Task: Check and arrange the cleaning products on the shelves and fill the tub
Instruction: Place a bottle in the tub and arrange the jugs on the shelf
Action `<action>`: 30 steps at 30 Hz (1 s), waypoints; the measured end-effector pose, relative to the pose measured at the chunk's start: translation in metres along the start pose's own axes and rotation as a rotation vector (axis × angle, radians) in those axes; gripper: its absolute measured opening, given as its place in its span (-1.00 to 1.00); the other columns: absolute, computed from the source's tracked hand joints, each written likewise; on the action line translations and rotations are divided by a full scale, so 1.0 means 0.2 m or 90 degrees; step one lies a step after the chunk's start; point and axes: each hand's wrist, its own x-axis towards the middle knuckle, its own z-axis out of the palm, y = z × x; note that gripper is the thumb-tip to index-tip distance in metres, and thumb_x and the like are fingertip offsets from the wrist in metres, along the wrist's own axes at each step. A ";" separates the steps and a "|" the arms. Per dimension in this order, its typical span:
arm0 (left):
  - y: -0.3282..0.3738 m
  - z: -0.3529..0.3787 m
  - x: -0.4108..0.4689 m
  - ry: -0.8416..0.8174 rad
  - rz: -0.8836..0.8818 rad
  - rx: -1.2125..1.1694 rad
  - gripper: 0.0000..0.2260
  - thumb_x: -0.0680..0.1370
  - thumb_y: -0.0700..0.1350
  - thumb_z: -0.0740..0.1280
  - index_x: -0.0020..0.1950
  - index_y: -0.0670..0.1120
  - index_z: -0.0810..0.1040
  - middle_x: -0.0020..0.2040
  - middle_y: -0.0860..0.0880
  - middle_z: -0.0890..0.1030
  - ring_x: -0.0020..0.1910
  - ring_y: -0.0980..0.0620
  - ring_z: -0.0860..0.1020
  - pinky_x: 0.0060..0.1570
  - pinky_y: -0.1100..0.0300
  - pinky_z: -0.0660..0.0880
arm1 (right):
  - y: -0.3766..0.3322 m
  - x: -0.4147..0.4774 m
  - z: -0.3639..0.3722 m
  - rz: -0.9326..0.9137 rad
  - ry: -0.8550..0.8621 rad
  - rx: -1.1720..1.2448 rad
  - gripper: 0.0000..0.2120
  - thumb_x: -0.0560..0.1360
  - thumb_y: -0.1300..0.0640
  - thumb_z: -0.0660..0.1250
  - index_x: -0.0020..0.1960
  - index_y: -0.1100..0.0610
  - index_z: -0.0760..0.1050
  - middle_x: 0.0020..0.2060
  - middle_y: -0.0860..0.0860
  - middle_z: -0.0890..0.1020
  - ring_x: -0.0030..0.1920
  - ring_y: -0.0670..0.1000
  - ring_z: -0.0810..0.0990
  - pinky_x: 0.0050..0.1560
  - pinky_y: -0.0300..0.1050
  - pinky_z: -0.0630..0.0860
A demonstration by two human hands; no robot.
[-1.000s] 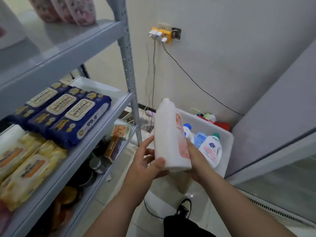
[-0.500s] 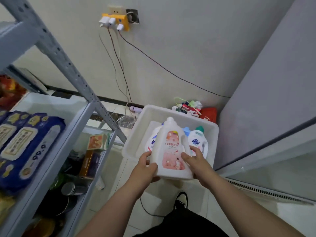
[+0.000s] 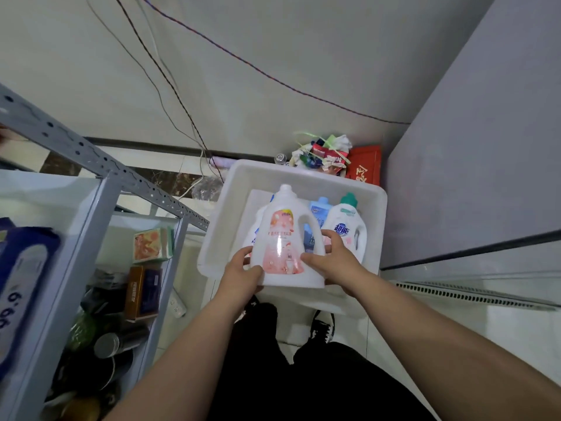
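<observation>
1. Step: filling tub [image 3: 226, 214]. Left fingers [image 3: 246, 256] and right fingers [image 3: 332, 243] grasp the pink-label bottle [image 3: 282, 238] between them, over the near rim.
2. Next, we judge: lower it just beyond the fingers, beside stowed bottles [image 3: 347, 226].

White jug [image 3: 285, 238], pink floral label; white tub [image 3: 303, 174]; green-capped white bottle [image 3: 347, 220]; red box [image 3: 365, 165]; grey shelf frame [image 3: 91, 159].

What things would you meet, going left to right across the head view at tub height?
In order: blue wipes pack → grey shelf post → orange box → white tub's left wall → pink-label bottle → blue bottle → green-capped bottle → grey cabinet.
</observation>
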 end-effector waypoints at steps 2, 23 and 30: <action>0.02 -0.02 0.08 -0.017 0.000 0.031 -0.62 0.54 -0.24 0.27 0.29 0.12 0.46 0.21 -0.03 0.51 0.07 -0.09 0.60 -0.02 -0.03 0.68 | -0.04 0.07 0.03 0.007 0.008 -0.015 -0.29 0.47 -0.05 0.51 0.48 -0.20 0.20 0.02 -0.12 0.56 0.01 0.01 0.65 0.01 0.04 0.67; 0.05 0.17 0.71 -0.261 0.055 0.296 -0.48 0.40 -0.20 0.42 0.28 0.15 0.40 0.10 0.07 0.57 0.11 -0.02 0.56 0.09 0.01 0.59 | 0.02 0.48 0.05 0.137 0.175 0.010 -0.22 0.47 0.07 0.47 0.59 -0.09 0.17 0.29 -0.03 0.45 0.20 0.07 0.50 0.11 -0.04 0.51; -0.01 0.10 0.80 -0.195 0.100 0.335 -0.45 0.50 -0.18 0.40 0.45 0.06 0.32 0.21 0.04 0.52 0.17 0.00 0.52 -0.01 0.21 0.45 | -0.05 0.57 0.15 0.069 0.141 0.010 -0.37 0.51 0.12 0.44 0.49 -0.11 0.27 0.24 -0.04 0.51 0.12 0.01 0.52 0.02 -0.08 0.47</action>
